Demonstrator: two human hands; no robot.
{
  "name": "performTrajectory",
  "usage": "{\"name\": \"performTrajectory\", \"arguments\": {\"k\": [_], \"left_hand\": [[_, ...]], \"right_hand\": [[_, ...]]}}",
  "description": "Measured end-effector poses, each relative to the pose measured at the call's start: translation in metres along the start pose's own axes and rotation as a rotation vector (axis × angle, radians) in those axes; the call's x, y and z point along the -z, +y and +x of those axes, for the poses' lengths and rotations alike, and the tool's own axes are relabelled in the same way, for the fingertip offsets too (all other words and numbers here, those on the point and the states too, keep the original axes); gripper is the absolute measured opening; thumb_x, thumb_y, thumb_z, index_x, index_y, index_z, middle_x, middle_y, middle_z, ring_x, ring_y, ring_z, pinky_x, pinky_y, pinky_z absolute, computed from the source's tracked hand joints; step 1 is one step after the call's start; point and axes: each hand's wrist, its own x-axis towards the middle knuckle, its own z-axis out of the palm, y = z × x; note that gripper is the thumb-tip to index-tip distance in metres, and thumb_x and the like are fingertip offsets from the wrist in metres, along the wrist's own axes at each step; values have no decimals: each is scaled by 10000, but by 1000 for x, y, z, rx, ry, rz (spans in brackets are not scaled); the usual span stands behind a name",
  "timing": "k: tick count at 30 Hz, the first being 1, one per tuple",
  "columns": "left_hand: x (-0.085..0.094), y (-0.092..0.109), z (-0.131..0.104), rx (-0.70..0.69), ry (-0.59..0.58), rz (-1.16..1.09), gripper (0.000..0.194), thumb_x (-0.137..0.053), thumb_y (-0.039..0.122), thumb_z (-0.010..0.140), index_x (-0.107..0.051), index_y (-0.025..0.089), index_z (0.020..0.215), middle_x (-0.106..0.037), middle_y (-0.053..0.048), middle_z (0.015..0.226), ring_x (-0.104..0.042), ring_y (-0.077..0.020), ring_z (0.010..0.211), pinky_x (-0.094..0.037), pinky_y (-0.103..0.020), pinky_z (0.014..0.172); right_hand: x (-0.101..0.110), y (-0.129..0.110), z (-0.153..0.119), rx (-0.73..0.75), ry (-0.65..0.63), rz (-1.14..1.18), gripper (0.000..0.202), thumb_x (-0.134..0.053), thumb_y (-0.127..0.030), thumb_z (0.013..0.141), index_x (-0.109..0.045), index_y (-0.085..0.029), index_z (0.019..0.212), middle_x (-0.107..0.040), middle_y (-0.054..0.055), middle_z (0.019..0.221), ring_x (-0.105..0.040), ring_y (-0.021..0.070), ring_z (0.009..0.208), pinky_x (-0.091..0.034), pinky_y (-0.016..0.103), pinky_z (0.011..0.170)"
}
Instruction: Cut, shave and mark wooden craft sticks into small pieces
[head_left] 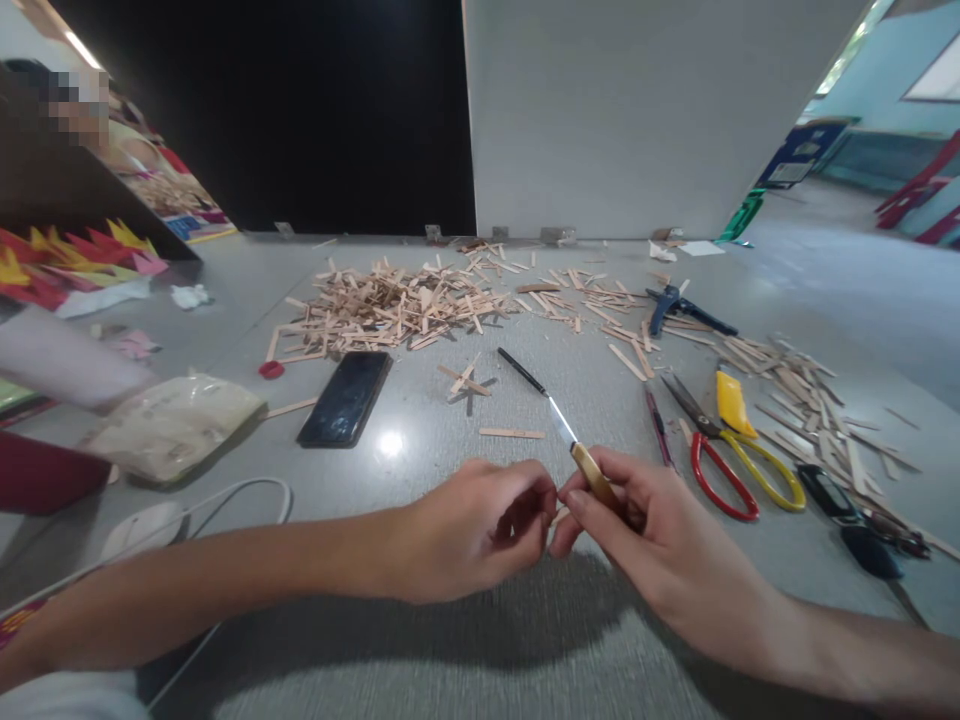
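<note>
My right hand (pixel 637 530) is closed around a slim tool (pixel 592 472) with a gold handle and a bright, blade-like metal part pointing away from me. A thin black rod (pixel 521 370) lies in line with its tip; whether it belongs to the tool I cannot tell. Curled in a pinch, my left hand (pixel 487 525) meets the right fingertips. A small pale piece, perhaps wood, shows between the hands, mostly hidden. Just beyond them lies a single flat wooden stick (pixel 512 433). Farther off, a few short sticks (pixel 465 378) cross in a star shape.
A large heap of wooden sticks (pixel 405 305) spreads at the back. A phone (pixel 345 398) and a plastic packet (pixel 180 425) lie left, near a white cable (pixel 285 490). Right are scissors (pixel 724 440), blue pliers (pixel 675 305) and more sticks (pixel 817 400). Upright panels (pixel 637 120) stand behind.
</note>
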Motion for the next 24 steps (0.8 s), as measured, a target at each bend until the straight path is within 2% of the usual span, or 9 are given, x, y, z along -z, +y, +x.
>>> {"name": "performTrajectory", "arguments": {"k": [4, 8, 12, 15, 19, 22, 24], "left_hand": [[-5, -4, 0, 58, 44, -24, 151, -534, 308, 1032, -572, 209, 924, -690, -5, 747, -576, -112, 573, -441, -199, 529], [-6, -8, 5, 171, 85, -203, 199, -555, 366, 1029, -526, 214, 904, -617, 27, 657, -568, -114, 535, -432, -190, 496], [-2, -8, 9, 259, 163, -350, 243, -469, 396, 1078, -471, 232, 898, -563, 60, 626, -560, -113, 486, -432, -193, 467], [4, -6, 8, 209, 216, -200, 275, -438, 377, 1097, -516, 218, 886, -641, 17, 701, -612, -123, 526, -458, -216, 503], [4, -6, 4, 105, 165, 5, 180, -559, 347, 1055, -640, 193, 1101, -699, 10, 745, -636, -131, 561, -476, -235, 566], [0, -5, 3, 104, 102, -68, 140, -542, 282, 1050, -642, 184, 1046, -686, 7, 726, -616, -120, 551, -473, -225, 553], [-1, -3, 3, 171, 123, -190, 164, -514, 322, 1088, -608, 188, 1085, -662, 21, 709, -610, -114, 522, -462, -210, 510]], "right_hand": [[-1, 5, -2, 4, -10, -32, 305, -611, -491, 1071, -623, -239, 898, -765, 52, 826, -708, 203, 770, -528, 300, 657], [3, 3, -2, 14, 38, -103, 272, -574, -450, 1080, -605, -248, 899, -775, 57, 810, -652, 190, 695, -459, 287, 551], [12, -6, 4, 59, 98, -93, 277, -605, -414, 1054, -597, -232, 844, -745, 36, 743, -501, 128, 547, -391, 267, 495], [17, -9, 9, 80, 129, -90, 299, -624, -429, 1043, -616, -217, 832, -664, -7, 652, -366, 99, 481, -311, 262, 449], [19, -6, 12, 74, 151, -83, 332, -644, -489, 1035, -627, -205, 862, -617, -27, 624, -323, 90, 469, -270, 263, 436], [20, -4, 13, 68, 153, -22, 332, -657, -534, 1024, -615, -206, 1047, -614, -46, 647, -326, 93, 468, -255, 254, 426], [22, -5, 12, 83, 195, -11, 361, -634, -566, 1031, -602, -217, 1114, -518, -80, 630, -344, 104, 479, -260, 250, 424]]}}
